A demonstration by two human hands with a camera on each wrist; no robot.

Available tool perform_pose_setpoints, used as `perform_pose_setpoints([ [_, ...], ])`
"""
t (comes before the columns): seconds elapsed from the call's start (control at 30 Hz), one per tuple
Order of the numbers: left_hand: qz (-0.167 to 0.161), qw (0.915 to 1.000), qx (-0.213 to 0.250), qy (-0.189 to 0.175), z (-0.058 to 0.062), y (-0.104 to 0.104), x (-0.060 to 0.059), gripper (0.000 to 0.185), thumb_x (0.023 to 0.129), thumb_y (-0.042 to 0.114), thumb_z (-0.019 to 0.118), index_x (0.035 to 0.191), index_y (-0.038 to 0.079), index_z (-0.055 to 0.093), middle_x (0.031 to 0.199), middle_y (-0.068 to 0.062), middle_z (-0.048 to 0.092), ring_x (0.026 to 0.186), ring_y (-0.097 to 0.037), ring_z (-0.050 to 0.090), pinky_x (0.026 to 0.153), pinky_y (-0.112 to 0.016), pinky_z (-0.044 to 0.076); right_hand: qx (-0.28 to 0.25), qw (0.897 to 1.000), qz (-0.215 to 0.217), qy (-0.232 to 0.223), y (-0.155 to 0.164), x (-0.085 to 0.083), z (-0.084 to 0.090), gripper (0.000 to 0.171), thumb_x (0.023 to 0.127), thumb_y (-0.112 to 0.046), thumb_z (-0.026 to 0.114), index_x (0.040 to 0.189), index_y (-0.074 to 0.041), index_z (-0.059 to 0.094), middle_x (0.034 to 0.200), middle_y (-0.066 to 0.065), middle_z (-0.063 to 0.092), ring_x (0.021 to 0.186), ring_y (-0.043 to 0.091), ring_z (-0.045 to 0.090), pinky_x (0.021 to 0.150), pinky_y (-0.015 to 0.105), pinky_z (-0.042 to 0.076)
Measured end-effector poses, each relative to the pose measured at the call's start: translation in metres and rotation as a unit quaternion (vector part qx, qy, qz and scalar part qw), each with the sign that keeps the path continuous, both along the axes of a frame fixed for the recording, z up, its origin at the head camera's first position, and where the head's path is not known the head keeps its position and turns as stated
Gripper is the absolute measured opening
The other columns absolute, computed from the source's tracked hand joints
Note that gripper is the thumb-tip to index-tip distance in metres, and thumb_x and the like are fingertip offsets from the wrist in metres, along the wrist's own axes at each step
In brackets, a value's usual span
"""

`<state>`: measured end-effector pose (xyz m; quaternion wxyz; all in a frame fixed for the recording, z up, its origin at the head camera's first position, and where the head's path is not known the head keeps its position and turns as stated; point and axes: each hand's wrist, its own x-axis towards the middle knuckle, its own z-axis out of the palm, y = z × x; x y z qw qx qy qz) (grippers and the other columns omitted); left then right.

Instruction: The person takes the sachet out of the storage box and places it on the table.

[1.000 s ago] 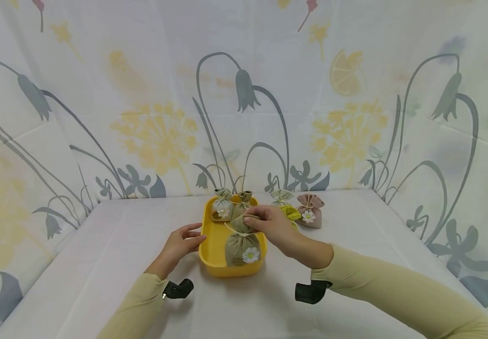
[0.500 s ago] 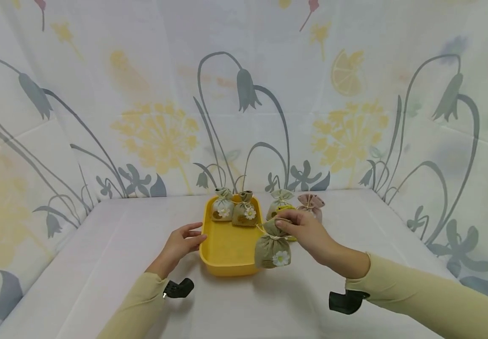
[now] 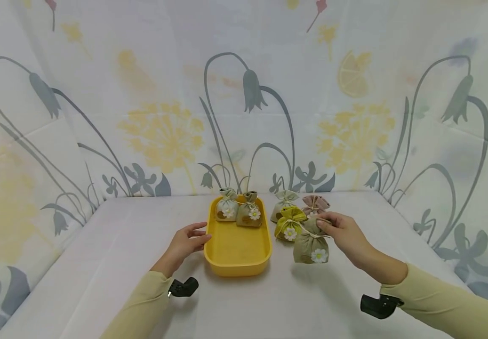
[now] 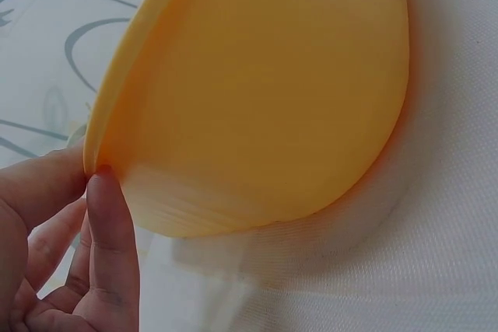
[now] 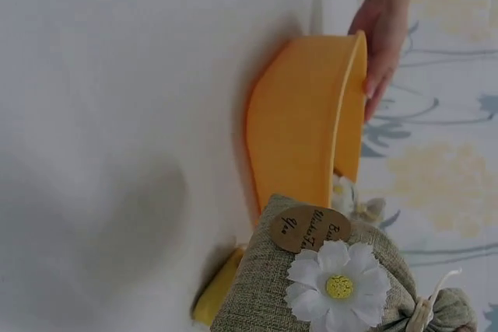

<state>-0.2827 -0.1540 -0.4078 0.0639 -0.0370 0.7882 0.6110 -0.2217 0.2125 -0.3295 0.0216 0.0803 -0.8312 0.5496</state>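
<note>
Olive sachet with its daisy stands on the white table, at 3 o'clock from the yellow tray, pinched at its gathered neck by the right hand. The left hand rests straight fingers against the tray's 9 o'clock rim. A lime sachet sits just beside it at 10 o'clock, seemingly touching, though the head view is too small to be sure. A sideways tug could topple that neighbour, or the pink sachet behind. Open cloth lies toward 5 and 6 o'clock; the tray wall closes off 9.
</note>
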Motion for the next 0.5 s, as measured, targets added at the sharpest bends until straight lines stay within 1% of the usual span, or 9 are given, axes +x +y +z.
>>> perform_pose_setpoints([
  [0.23,0.004,1.0000,0.002,-0.002,-0.002,0.000,-0.002,0.049,0.086,0.013,0.067,0.131,0.005,0.051,0.117,-0.019,0.054,0.092,-0.024,0.061,0.079,-0.032,0.054,0.018,0.999,-0.025,0.013,0.018,-0.015,-0.004,0.030,0.097,-0.008,0.048,0.116,0.015,0.051,0.096,0.006,0.062,0.081,0.000,0.054,0.074,0.022,0.049],
  [0.33,0.005,1.0000,0.004,-0.003,-0.002,-0.001,-0.001,0.048,0.087,0.013,0.067,0.131,0.005,0.051,0.117,-0.019,0.054,0.093,-0.024,0.061,0.079,-0.032,0.054,0.016,0.999,-0.026,0.018,0.025,-0.023,-0.008,0.030,0.098,-0.008,0.047,0.116,0.015,0.051,0.094,0.004,0.062,0.080,0.000,0.054,0.075,0.025,0.050],
  [0.5,0.007,0.9999,0.004,-0.007,-0.003,-0.001,-0.002,0.047,0.087,0.013,0.067,0.131,0.006,0.051,0.117,-0.018,0.054,0.093,-0.024,0.061,0.079,-0.031,0.054,-0.005,0.999,-0.035,0.031,0.034,-0.039,-0.018,0.032,0.098,-0.007,0.046,0.116,0.019,0.048,0.089,-0.001,0.061,0.078,-0.002,0.054,0.074,0.022,0.050],
])
